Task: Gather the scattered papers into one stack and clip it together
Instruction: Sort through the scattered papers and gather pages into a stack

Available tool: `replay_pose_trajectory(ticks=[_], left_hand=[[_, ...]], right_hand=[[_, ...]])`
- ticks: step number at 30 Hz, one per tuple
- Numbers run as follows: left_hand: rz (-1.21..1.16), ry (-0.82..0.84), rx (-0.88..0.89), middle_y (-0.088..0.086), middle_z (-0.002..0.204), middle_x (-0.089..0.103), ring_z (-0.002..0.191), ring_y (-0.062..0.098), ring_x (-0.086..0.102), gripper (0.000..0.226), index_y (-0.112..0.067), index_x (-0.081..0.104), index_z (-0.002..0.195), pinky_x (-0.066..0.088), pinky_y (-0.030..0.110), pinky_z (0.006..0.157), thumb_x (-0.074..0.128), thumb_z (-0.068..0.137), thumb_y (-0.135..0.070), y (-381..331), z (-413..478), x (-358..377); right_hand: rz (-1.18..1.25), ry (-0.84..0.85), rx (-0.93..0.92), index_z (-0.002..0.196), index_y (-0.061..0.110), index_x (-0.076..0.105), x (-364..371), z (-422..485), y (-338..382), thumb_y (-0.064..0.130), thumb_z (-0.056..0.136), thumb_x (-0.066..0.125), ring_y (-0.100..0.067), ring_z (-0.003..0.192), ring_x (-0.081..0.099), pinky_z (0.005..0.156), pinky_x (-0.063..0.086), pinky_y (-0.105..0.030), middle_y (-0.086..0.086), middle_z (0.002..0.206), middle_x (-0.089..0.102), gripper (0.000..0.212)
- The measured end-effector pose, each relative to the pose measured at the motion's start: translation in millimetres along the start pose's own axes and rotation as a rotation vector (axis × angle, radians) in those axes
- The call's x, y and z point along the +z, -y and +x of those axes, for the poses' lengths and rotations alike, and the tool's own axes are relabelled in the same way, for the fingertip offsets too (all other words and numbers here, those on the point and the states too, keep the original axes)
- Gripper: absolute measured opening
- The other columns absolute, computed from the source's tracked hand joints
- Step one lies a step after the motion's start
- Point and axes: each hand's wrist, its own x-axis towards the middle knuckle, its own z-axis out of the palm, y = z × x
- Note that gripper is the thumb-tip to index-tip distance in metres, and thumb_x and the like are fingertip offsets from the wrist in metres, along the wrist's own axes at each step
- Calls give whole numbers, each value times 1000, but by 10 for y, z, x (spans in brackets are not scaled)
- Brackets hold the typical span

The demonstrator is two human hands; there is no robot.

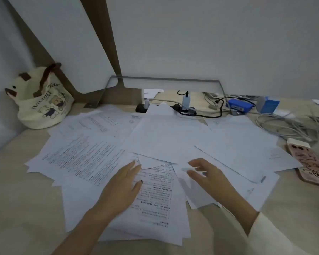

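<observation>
Many white papers [166,137] lie scattered and overlapping across the middle of the desk [22,208], some printed with dense text, some blank side up. My left hand [122,188] lies flat with straight fingers on a printed sheet [155,196] at the front centre. My right hand [206,173] hovers just over the papers to its right, fingers spread and slightly bent, holding nothing. No clip is visible.
A cream tote bag with bears [42,100] stands at the back left. A power strip with plugs [182,107], a blue box [239,106] and coiled cables [291,127] crowd the back right. A phone in a pink case [309,164] lies at the right edge.
</observation>
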Motion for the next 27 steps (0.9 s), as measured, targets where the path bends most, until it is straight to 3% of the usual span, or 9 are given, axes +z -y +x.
replay_pose_trajectory(ticks=[6, 8, 9, 11, 13, 16, 19, 23, 27], left_hand=[[-68, -51, -6, -24, 148, -1, 143, 4, 8, 61, -30, 5, 148, 9, 19, 111, 37, 96, -40, 24, 420, 62], [-54, -23, -24, -22, 150, -6, 144, 5, 2, 68, -31, 2, 148, 6, 22, 114, 33, 92, -55, 87, 538, 125], [-44, -10, -22, -19, 154, -5, 144, 4, 0, 79, -31, 2, 148, 4, 22, 114, 22, 83, -71, 116, 582, 167], [1, 20, -21, -18, 153, -6, 143, 2, -5, 115, -30, 4, 148, -2, 20, 113, -12, 52, -91, 148, 622, 221], [16, 27, -40, -25, 145, -8, 143, 1, -6, 128, -30, 8, 148, -3, 19, 113, -23, 39, -90, 173, 644, 236], [-132, -36, -60, -23, 149, 2, 144, 4, 5, 110, -31, 6, 148, 7, 24, 117, 14, 58, -93, 142, 657, 105], [-369, -223, -109, -11, 155, 11, 141, 9, 17, 97, -29, 3, 148, 21, 35, 116, 62, 76, -55, 21, 691, -150], [-711, -453, -207, -8, 156, 15, 140, 10, 20, 106, -31, 8, 148, 23, 33, 109, 68, 62, -49, -169, 732, -538], [-942, -423, -175, -9, 149, 33, 140, 14, 26, 87, -34, 21, 144, 25, 36, 110, 69, 71, -42, -304, 716, -760]], right_hand=[[-460, 32, -254, 146, 20, 23, 289, 593, -20, 34, 92, 51, -14, 140, 26, 112, 20, -22, 3, 154, 24, 62], [-592, 64, -271, 147, 15, 21, 357, 714, -108, 29, 91, 52, -18, 140, 28, 113, 21, -26, -3, 154, 26, 66], [-633, 27, -307, 143, 10, 31, 404, 745, -150, 24, 87, 57, -22, 131, 42, 108, 31, -27, -7, 145, 41, 63], [-691, -82, -412, 108, 10, 65, 472, 785, -181, 16, 68, 76, -18, 82, 66, 73, 52, -24, -2, 97, 70, 42], [-719, -152, -472, 72, 17, 67, 485, 836, -220, 11, 59, 79, -12, 52, 58, 48, 47, -21, 5, 65, 64, 19], [-469, -143, -391, 83, 13, 70, 388, 864, -162, 9, 84, 57, -13, 64, 62, 57, 49, -23, 2, 75, 68, 13], [-63, -118, -264, 83, 6, 57, 177, 833, 104, 20, 97, 44, 0, 62, 45, 57, 35, -13, -3, 76, 58, 23], [457, -78, -179, 94, -8, 51, -207, 783, 464, 36, 89, 51, -24, 73, 54, 70, 41, -25, -25, 87, 54, 44], [711, 9, -134, 116, 20, 61, -541, 665, 720, 29, 94, 45, -20, 96, 67, 84, 54, -34, -3, 107, 70, 30]])
